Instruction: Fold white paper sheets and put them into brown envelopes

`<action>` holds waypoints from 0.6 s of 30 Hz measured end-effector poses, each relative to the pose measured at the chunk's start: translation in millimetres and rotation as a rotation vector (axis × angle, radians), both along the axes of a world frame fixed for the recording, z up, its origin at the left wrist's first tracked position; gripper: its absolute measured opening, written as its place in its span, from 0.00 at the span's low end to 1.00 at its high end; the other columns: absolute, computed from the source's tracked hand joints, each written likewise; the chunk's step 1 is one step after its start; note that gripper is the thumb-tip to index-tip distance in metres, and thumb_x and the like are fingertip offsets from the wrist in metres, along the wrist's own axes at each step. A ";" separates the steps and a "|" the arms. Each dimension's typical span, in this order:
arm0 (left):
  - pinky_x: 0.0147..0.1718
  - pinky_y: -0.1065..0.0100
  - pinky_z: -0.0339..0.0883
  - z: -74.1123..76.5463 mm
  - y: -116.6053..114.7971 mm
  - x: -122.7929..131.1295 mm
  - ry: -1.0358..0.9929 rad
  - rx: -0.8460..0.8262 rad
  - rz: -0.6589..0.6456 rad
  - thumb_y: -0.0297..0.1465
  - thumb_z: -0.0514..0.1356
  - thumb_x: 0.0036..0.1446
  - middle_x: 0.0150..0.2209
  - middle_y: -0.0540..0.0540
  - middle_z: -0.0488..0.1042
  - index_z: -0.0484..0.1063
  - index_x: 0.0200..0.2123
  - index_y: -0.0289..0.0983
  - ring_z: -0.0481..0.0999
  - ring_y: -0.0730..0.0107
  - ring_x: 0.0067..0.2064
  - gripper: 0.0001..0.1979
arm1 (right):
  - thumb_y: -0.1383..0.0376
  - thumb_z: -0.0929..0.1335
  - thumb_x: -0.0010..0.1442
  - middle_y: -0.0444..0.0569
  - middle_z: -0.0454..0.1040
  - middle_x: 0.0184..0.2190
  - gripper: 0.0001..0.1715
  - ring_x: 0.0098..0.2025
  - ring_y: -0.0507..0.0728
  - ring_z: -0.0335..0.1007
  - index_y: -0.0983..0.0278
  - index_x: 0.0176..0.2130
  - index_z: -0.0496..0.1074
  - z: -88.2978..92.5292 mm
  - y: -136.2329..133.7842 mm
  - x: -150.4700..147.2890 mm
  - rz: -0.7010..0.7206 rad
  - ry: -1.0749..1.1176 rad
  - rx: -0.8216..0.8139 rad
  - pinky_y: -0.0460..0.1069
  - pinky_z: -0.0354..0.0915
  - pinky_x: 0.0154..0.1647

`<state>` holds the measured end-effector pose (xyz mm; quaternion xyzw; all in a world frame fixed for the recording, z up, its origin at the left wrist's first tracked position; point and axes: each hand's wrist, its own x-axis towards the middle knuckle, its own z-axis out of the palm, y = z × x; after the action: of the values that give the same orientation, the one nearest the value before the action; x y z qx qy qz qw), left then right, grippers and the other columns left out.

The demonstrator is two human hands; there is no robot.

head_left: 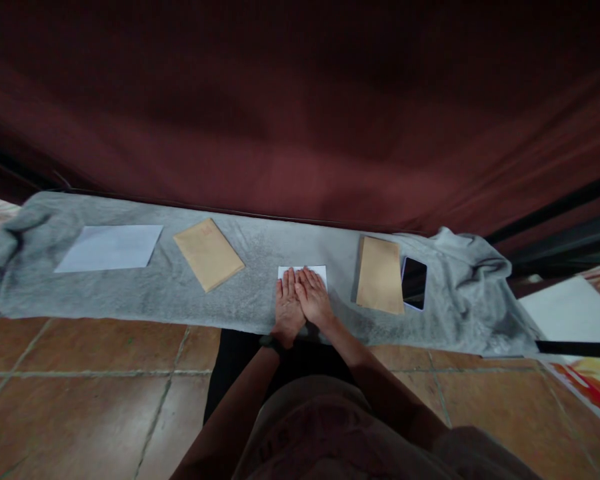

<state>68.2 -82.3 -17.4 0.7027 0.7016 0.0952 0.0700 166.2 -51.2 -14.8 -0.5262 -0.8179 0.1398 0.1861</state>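
Note:
A small white sheet of paper (320, 271), possibly folded, lies on the grey cloth right in front of me. My left hand (289, 308) rests flat on it, fingers stretched forward. Beside it and partly against its fingers, my right hand (314, 298) also lies flat on the paper. Both hands cover most of the sheet; only its far edge and corners show. To the left is a tan envelope (209, 255), set at a slant. On the right lies a stack of tan envelopes (380, 275).
The grey cloth (255, 293) covers a long narrow bench or table. White paper (111, 248) lies at far left. A phone (414, 283) sits right of the tan stack, near bunched cloth (473, 280). A dark red curtain (300, 160) hangs behind; tiled floor (95, 393) is below.

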 end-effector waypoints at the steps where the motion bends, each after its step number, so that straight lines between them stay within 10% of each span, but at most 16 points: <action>1: 0.73 0.48 0.41 1.2 0.1 0.3 0.014 -0.005 -0.002 0.27 0.48 0.66 0.75 0.34 0.47 0.52 0.73 0.28 0.41 0.51 0.77 0.33 | 0.62 0.55 0.76 0.55 0.61 0.71 0.29 0.74 0.58 0.52 0.68 0.69 0.63 -1.1 -0.3 2.4 -0.004 -0.016 0.001 0.58 0.50 0.76; 13: 0.73 0.49 0.44 10.3 -10.9 -20.7 -0.159 0.061 0.126 0.34 0.47 0.71 0.74 0.34 0.53 0.55 0.72 0.29 0.48 0.54 0.76 0.30 | 0.59 0.58 0.76 0.59 0.53 0.74 0.33 0.76 0.61 0.46 0.69 0.73 0.53 -11.8 -3.4 22.2 0.045 -0.092 0.122 0.62 0.48 0.75; 18: 0.65 0.56 0.63 24.4 -16.1 -56.5 -0.536 0.026 0.376 0.30 0.46 0.70 0.64 0.36 0.71 0.70 0.62 0.34 0.68 0.59 0.67 0.23 | 0.59 0.58 0.76 0.58 0.53 0.74 0.32 0.75 0.62 0.48 0.67 0.73 0.54 -10.7 -2.7 21.5 0.035 -0.079 0.110 0.63 0.48 0.74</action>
<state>11.7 -98.4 7.0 0.5115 0.7746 0.2970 0.2241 187.7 -53.9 -25.6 -0.5061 -0.8400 0.0770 0.1798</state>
